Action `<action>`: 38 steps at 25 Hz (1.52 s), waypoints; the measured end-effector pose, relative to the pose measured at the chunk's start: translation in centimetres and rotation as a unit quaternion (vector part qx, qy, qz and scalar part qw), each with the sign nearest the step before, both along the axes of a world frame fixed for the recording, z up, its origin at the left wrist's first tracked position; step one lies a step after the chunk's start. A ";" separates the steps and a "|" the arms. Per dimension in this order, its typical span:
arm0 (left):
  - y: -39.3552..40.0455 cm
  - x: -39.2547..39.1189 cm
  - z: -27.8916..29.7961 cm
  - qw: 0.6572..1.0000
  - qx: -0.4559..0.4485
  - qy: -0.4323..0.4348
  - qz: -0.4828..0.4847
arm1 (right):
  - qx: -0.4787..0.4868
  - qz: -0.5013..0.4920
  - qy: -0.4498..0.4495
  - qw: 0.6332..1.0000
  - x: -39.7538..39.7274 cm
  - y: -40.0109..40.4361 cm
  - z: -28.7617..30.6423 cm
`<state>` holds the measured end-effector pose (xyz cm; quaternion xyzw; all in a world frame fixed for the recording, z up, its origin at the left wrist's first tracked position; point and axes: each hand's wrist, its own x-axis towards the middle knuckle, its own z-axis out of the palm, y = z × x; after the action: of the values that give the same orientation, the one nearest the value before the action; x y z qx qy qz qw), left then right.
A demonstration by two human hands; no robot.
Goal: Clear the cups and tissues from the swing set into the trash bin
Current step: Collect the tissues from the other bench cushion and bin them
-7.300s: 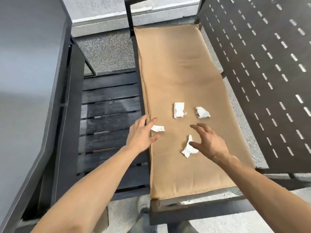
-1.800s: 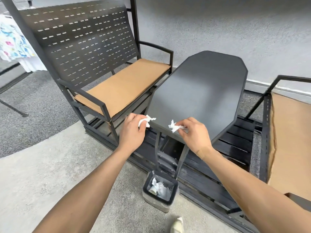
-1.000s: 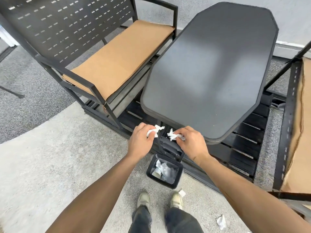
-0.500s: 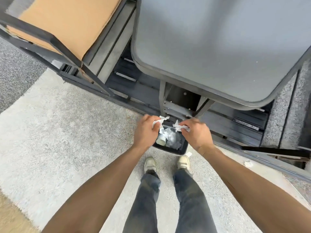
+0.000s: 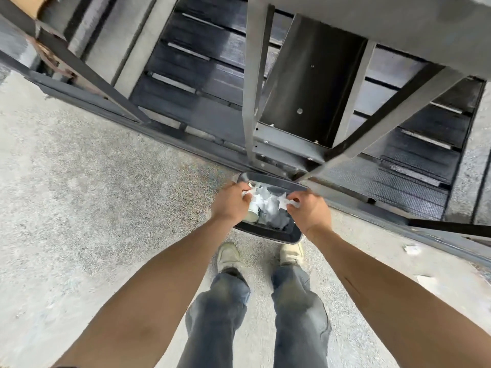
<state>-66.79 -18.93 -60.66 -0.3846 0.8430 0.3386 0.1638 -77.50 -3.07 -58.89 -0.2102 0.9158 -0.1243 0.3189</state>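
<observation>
Both hands are down over the trash bin (image 5: 276, 236) now. Half a second ago they hovered higher, and a second before that they were up at the table edge, so the carry from the seat is done and I'm at the release point. My left hand (image 5: 230, 205) is curled round a crumpled tissue (image 5: 247, 193), pinched at the fingertips, sitting over the bin's 9 o'clock rim. My right hand (image 5: 310, 209) pinches a second tissue (image 5: 284, 203) between thumb and fingers, over the 3 o'clock side. Neither wad has been let go yet; both still show white at the fingertips, above the opening.

Inside the bin, between the hands, I can see a heap of white tissues (image 5: 269, 208) and one paper cup (image 5: 253, 208) lying at about 8 o'clock, half hidden by my left hand. So earlier loads are already in.

My judgement: opening both hands here should drop both wads cleanly, since they hang inside the rim line. The bin sits tight against the swing set frame (image 5: 249, 83) at 12 o'clock, with my shoes (image 5: 228, 257) at 6.

Loose white scraps (image 5: 412, 249) lie on the floor at about 4 o'clock from the bin, well apart from it; I'd count those as possible leftovers to collect.
</observation>
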 end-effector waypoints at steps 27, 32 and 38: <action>-1.0 0.7 8.2 0.995 -0.036 0.031 -0.086 | 0.002 0.073 0.048 0.996 -0.3 0.7 8.7; -0.3 1.2 19.7 0.973 -0.076 0.111 -0.190 | -0.007 0.070 0.100 0.993 1.1 2.3 19.3; 1.9 0.9 29.8 0.939 -0.104 0.178 -0.276 | -0.018 0.004 0.163 0.986 2.8 5.5 28.8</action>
<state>-65.89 -17.05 -30.84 -0.0848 0.9619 0.2536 0.0573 -74.74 2.40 -30.08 -0.2372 0.9523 -0.1033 0.1618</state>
